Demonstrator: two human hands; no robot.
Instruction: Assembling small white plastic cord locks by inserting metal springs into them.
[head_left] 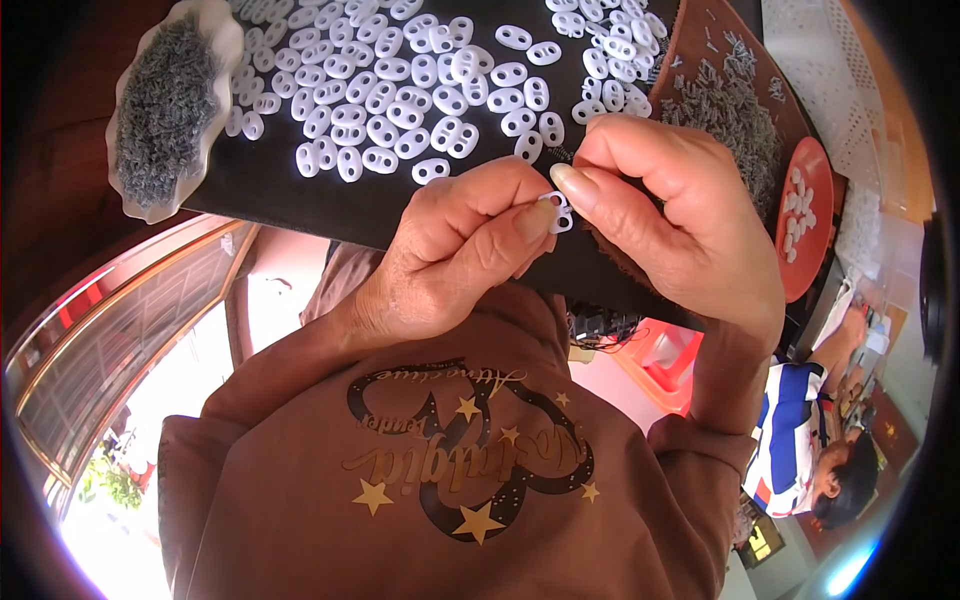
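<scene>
My left hand (470, 240) pinches a small white oval plastic piece with two holes (562, 222) between thumb and fingers, above the table's near edge. Close beside it, my right hand (670, 200) is closed, thumb and index finger pressed toward each other near the piece's upper end. A small dark coil (560, 155) shows by the right fingertips; whether they grip it I cannot tell. Beyond both hands, many similar white two-holed pieces (380, 97) lie spread over the black tabletop (270, 190), some overlapping.
A scalloped white dish (222, 95) heaped with small grey parts stands at the left. On the right, brown cloth (690, 40) carries a pile of small grey parts (735, 110). Beside it sits a red plate (815, 255) with small white pieces. Another person (800, 430) is at the far right.
</scene>
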